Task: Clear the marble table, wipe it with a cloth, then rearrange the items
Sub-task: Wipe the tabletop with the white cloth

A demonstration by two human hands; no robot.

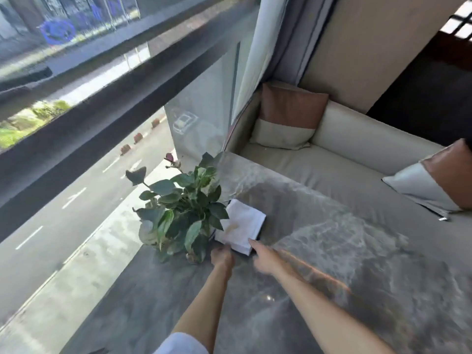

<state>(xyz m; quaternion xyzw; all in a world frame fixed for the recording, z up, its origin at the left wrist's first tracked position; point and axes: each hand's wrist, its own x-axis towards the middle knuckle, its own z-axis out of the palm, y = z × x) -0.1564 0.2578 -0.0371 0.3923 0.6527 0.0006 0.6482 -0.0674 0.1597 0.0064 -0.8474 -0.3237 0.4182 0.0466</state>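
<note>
Both hands, left hand and right hand, reach the white stack beside the plant; finger grip unclear, so lift it level off the table

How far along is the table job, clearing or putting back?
Can't tell which phase from this frame. Most of the marble table is bare; only the potted plant and a white stack of napkins sit at its window-side edge. Both hands are at the stack: left hand at its near corner, right hand reaching its edge, grip blurred. No wiping cloth is clearly visible, so wiping is unconfirmed.
</note>
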